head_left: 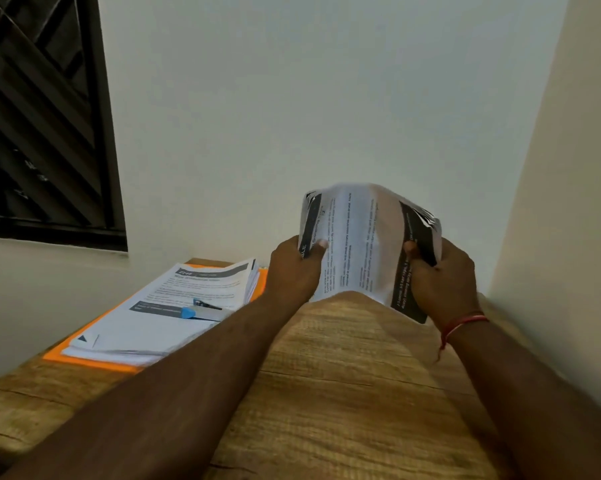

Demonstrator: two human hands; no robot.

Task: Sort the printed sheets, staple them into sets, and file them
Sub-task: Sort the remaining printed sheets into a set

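Both hands hold up a bundle of printed sheets [361, 244] above the far right of the wooden table [344, 393]. My left hand [294, 268] grips its left edge with the thumb on the front. My right hand [443, 282] grips the right edge, and a red thread circles that wrist. The bundle bows between the hands and stands on its long side. At the left, a stack of printed sheets [174, 306] lies on an orange file folder [84, 360]. On that stack rests a blue stapler [202, 309].
A white wall rises straight behind the table, and a second wall [569, 202] closes in on the right. A dark barred window [42, 116] sits at the upper left above a ledge. Bare wood shows between my forearms.
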